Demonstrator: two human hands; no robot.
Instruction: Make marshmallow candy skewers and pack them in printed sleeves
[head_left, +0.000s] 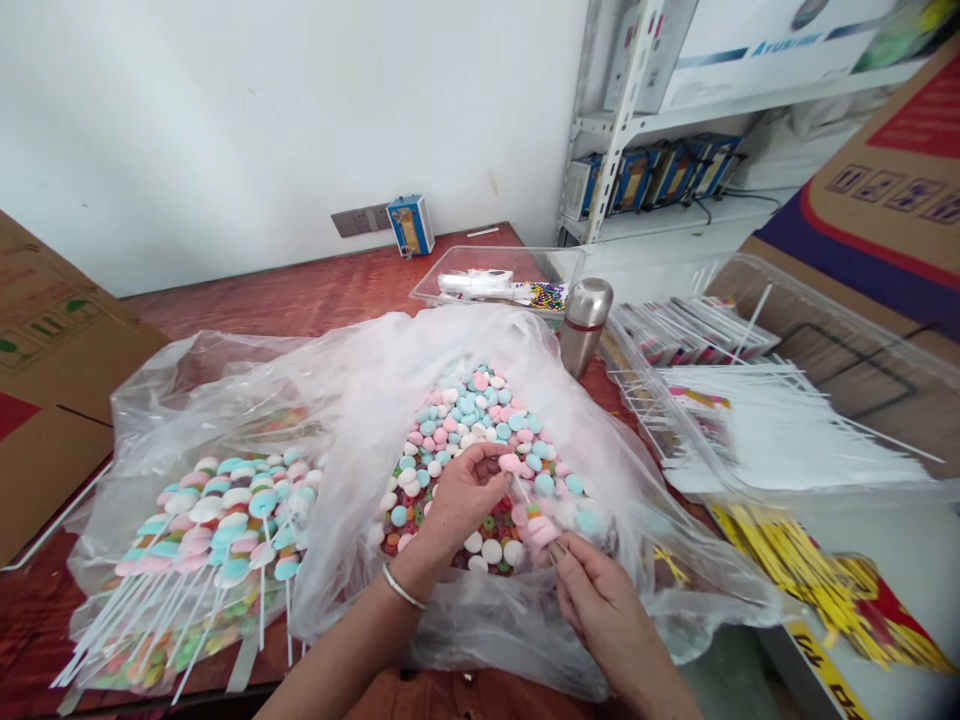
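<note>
Red table (300, 290), 1 pink candy (510, 463) pinched at left fingertips (504, 483), right fingers (559, 552) closed around candied stick (537, 522).

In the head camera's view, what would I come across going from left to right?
Cardboard box → candies on white sticks → wall socket → small blue device → left hand → metal flask → large clear tub.

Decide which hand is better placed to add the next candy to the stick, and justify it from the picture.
Probably the left hand: its fingers pinch a pink candy near the upper end of the candy-loaded stick, while the right hand is occupied holding that stick lower down.
</note>
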